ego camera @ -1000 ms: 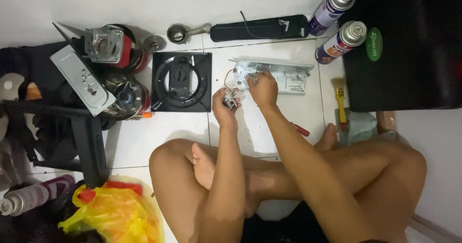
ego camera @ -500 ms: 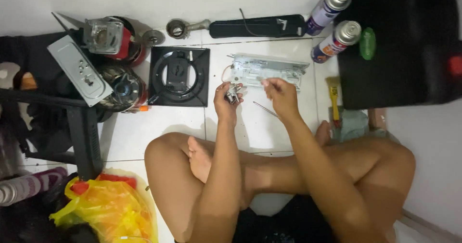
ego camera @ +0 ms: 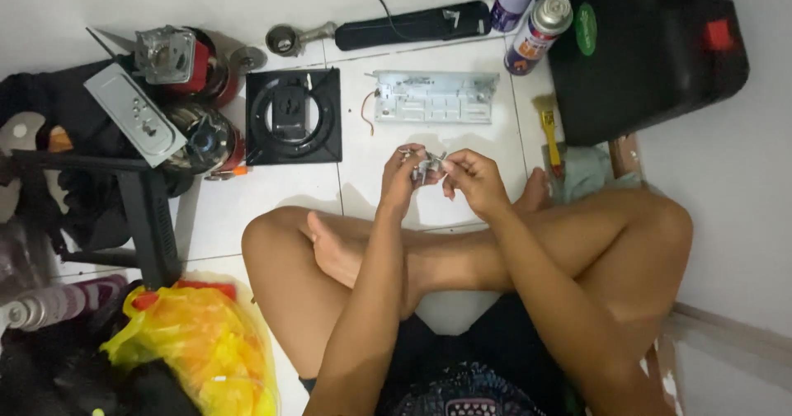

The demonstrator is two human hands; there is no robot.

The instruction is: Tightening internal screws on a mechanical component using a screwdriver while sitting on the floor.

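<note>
two spray cans (ego camera: pixel 536 20) with purple-and-white labels are standing at upper centre-right beside a black case (ego camera: pixel 652 53) bearing a green oval sticker and a red latch; a yellow plastic bag (ego camera: pixel 194 346) is lying at lower left. the left hand (ego camera: pixel 402 177) and right hand (ego camera: pixel 472 177) are both pinching a small metal part (ego camera: pixel 426 167) at frame centre, just below a grey metal plate (ego camera: pixel 433 97) resting on the white tiled floor (ego camera: pixel 247 210).

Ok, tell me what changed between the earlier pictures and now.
The right hand left the grey metal plate on the floor and drew back toward the body to meet the left hand. Both hands now pinch the small metal part between them, above the crossed legs. The plate, the black square frame, the spray cans and the black case lie as before.
</note>
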